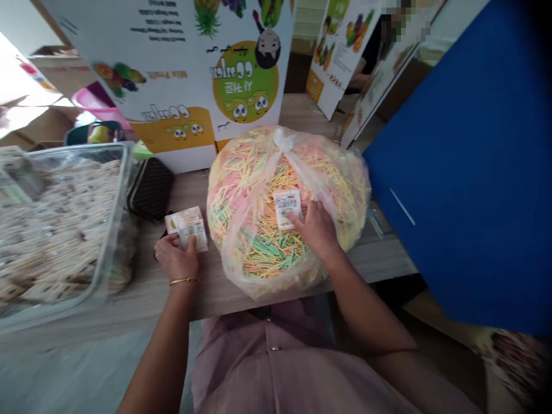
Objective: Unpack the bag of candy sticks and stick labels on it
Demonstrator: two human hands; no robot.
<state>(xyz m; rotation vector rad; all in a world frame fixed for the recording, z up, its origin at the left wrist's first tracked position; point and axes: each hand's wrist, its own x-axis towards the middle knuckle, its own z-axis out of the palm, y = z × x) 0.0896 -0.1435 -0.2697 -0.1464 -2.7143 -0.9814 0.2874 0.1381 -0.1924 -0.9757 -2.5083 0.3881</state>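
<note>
A large, clear plastic bag packed with thin pastel sticks in yellow, pink and green rests on the table in front of me. Over its opening, my right hand pinches a small white printed packet by its right edge, thumb on the front. To the left of the bag, my left hand is closed around the near edge of a small stack of similar printed packets, thumb on top. Fingers beneath that stack are partly hidden.
A clear plastic tub full of small packets stands on the left, beside a dark textured pouch. Printed cartons rise behind the bag. A blue panel borders the right side. The grey wooden table ends near my body.
</note>
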